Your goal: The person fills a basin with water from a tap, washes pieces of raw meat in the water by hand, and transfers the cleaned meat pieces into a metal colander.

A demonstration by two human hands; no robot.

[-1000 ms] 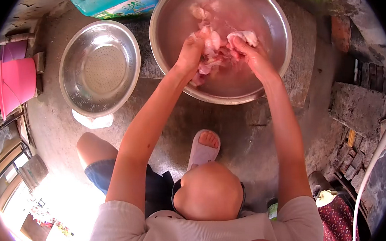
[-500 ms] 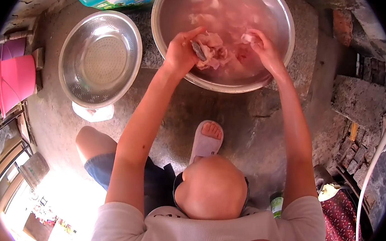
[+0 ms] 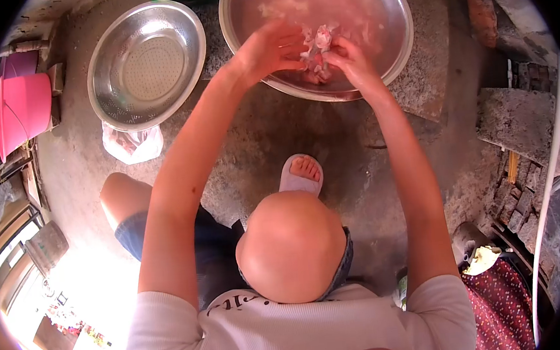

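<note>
A wide metal basin (image 3: 407, 36) holds cloudy pinkish water with pale pieces of raw meat (image 3: 293, 4) in it. Over its near side, my right hand (image 3: 353, 64) pinches a piece of raw meat (image 3: 322, 38) that shows a pale, rounded, bone-like end. My left hand (image 3: 271, 49) is just left of that piece, fingers stretched and apart, thumb close to the meat; whether it touches is unclear. More meat hangs or lies below the fingers near the rim.
Left of the basin stands a perforated metal colander (image 3: 153, 66), with a white plastic bag (image 3: 133, 144) by its near edge. A pink tub (image 3: 25, 109) is at far left. A pale hose (image 3: 550, 186) runs down the right. My slippered foot (image 3: 303, 173) is on the concrete floor.
My right hand has moved left toward my left hand and now holds a meat piece up. My left hand's fingers have opened away from the meat bundle. The view has shifted slightly.
</note>
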